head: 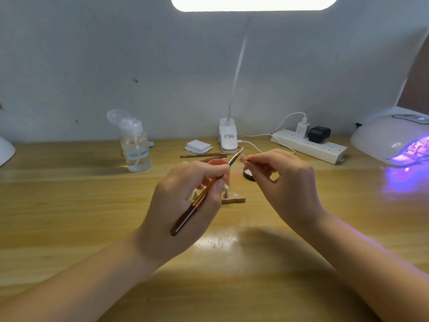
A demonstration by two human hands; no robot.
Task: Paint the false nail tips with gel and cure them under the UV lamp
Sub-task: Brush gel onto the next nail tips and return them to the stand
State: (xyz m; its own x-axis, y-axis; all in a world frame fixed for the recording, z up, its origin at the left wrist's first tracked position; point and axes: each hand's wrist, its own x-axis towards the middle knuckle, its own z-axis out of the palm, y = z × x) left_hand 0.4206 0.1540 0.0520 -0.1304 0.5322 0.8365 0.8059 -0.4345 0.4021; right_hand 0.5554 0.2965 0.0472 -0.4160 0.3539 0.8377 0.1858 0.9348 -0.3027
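My left hand (185, 203) grips a brown-handled gel brush (197, 201), its tip pointing up and right toward a small pink nail tip (243, 158). My right hand (283, 180) pinches the thin stand that carries this nail tip, holding it above the table. Behind the hands sit a pink gel pot (217, 162) and a dark round lid (248, 173). A wooden holder (234, 200) with small metal nail stands lies under my left hand, partly hidden. The white UV lamp (390, 138) at the far right glows purple.
A clear pump bottle (135, 147) stands at the left. A clip desk lamp (228, 135), a stack of white pads (198, 146), spare brushes (206, 155) and a power strip (308, 146) with cables line the back of the wooden table (69, 205).
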